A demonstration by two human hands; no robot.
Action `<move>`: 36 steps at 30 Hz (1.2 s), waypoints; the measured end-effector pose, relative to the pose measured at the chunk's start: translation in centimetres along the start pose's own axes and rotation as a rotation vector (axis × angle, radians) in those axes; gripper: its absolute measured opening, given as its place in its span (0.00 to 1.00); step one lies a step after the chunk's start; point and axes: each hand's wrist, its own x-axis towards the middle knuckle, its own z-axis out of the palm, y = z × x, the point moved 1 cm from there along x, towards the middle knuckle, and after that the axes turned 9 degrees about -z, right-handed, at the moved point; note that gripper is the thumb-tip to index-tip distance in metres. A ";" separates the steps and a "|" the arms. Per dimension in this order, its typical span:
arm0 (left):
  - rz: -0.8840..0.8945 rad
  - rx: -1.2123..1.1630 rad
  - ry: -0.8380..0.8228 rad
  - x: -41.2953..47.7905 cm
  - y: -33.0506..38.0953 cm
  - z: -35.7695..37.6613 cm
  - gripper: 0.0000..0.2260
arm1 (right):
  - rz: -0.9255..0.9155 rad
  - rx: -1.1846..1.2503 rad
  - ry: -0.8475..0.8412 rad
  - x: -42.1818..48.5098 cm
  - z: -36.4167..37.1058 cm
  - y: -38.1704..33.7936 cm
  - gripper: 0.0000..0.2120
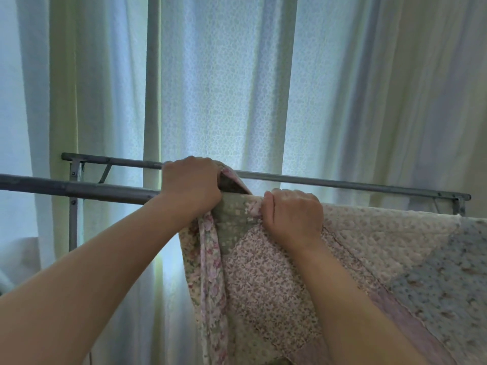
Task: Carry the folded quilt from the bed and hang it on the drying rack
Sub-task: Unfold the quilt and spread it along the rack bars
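1. Looks like a room in a home, by a window.
2. Shows pale patterned curtains hanging full height, with daylight glowing through.
3. Holds a grey metal drying rack just in front of the curtains.
4. Carries a floral patchwork quilt draped over the rack's near bar: household laundry.

Floral patchwork quilt hangs draped over grey drying rack.

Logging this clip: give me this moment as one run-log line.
stage: hanging | quilt: draped over near rail | left hand: gripping quilt corner | right hand: gripping top edge
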 end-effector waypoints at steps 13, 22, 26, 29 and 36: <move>0.016 0.094 0.098 -2.8 -5.6 0.8 0.15 | 0.064 0.032 -0.015 -0.1 0.0 -0.5 0.21; 0.025 0.209 -0.009 -3.5 -5.4 0.2 0.13 | 0.101 0.074 -0.181 0.9 -0.9 -1.8 0.21; 0.039 0.201 0.008 -3.6 -4.7 -0.1 0.12 | -0.024 0.173 -0.208 3.4 -0.9 -5.0 0.18; 0.095 0.200 0.037 -3.7 -5.1 -0.2 0.09 | -0.049 0.222 -0.342 4.1 0.4 -6.2 0.21; 0.146 0.193 -0.006 -2.8 -4.5 -1.8 0.12 | -0.044 0.127 -0.255 3.2 1.1 -6.9 0.22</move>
